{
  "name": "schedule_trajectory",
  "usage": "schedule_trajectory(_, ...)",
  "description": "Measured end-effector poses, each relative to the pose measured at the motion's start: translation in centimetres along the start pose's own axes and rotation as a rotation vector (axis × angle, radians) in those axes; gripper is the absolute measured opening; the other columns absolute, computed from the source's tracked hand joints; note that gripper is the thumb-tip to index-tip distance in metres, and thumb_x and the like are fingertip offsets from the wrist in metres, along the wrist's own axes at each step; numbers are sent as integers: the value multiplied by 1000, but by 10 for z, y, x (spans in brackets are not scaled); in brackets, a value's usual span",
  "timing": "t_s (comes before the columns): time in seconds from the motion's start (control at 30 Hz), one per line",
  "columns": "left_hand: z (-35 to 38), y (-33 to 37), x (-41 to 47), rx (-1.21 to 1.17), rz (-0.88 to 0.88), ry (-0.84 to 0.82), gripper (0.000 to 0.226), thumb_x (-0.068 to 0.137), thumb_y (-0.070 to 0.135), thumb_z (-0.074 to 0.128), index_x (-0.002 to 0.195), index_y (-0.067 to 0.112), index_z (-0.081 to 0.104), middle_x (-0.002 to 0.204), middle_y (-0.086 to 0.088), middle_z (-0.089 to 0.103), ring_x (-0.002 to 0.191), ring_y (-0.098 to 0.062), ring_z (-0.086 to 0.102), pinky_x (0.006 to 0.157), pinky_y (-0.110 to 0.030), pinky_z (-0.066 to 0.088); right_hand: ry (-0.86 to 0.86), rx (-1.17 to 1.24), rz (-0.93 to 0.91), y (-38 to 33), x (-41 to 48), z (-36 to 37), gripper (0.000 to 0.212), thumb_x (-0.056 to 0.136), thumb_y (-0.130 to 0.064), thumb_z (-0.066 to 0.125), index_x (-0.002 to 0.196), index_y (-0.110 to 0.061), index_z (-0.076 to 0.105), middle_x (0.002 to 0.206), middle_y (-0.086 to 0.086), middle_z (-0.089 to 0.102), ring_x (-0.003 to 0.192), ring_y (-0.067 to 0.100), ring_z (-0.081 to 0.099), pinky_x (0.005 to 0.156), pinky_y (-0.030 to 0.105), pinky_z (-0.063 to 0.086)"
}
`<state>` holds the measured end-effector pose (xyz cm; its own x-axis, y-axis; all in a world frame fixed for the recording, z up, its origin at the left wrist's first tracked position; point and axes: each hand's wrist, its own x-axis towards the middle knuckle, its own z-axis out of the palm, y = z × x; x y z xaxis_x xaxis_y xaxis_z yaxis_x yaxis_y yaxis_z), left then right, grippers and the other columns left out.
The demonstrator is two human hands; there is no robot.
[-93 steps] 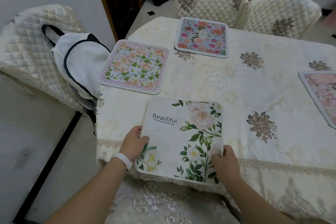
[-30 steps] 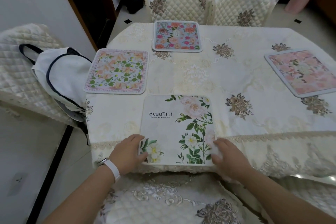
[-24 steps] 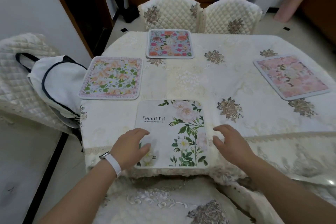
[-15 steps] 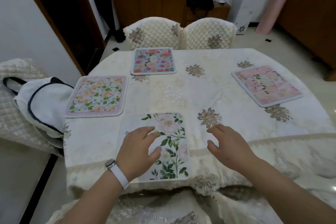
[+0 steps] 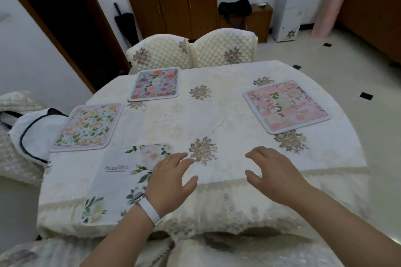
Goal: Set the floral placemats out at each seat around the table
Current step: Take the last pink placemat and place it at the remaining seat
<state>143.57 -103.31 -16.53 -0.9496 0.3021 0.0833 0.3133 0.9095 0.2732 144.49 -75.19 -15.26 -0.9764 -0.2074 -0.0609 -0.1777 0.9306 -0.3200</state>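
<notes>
Just let go of the white "Beautiful" placemat (image 5: 121, 178), now flat at the table's (image 5: 227, 119) near-left edge. Left hand (image 5: 171, 182) and right hand (image 5: 273, 171) lifted, grip released, empty. Four placemats laid; far-right seat probably next.

Single head-worn wide-angle view, looking forward and down from the near edge of the table (image 5: 227, 119). Faces across it toward two quilted chairs (image 5: 191, 52) and brown cabinets (image 5: 171, 0) at the far wall. Forearms enter from the bottom, close.
</notes>
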Motion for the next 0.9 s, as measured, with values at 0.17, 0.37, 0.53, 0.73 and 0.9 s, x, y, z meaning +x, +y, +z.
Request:
schedule_trajectory(0.17,15,74,19,18,2,29,49,83,52,47,119,23,63,131,0,59,122,-24,53,96,-45,45,-35,12,-28,64,-18,-27,53,94,-49,46,142,-28,42,145,-9,41,130,15,38,107,33,33)
schedule_trajectory(0.37,19,116,32,-1,7,46,47,82,48,49,120,22,62,131,-2,59,122,-26,52,97,-46,45,-28,-1,-39,97,-35,-53,53,94,-49,46,143,-29,41,147,-9,39,133,15,36,109,33,32)
schedule_trajectory(0.53,26,126,37,-37,42,75,46,82,48,50,118,23,63,130,-1,60,121,-25,53,98,-48,45,-17,-16,-17,103,-46,-61,52,93,-50,46,142,-30,42,147,-10,39,134,13,34,110,33,30)
schedule_trajectory(0.73,44,141,52,-127,107,69,48,82,49,46,118,22,64,130,0,60,121,-24,53,99,-44,42,9,-72,76,109,-65,-69,52,93,-48,49,142,-28,44,145,-7,42,132,15,36,109,33,31)
schedule_trajectory(0.9,55,165,65,-146,189,45,48,83,48,48,120,22,63,130,-1,60,121,-26,52,96,-45,44,51,-141,133,133,-82,-77,53,88,-47,46,135,-24,54,137,-3,53,126,20,48,102,36,40)
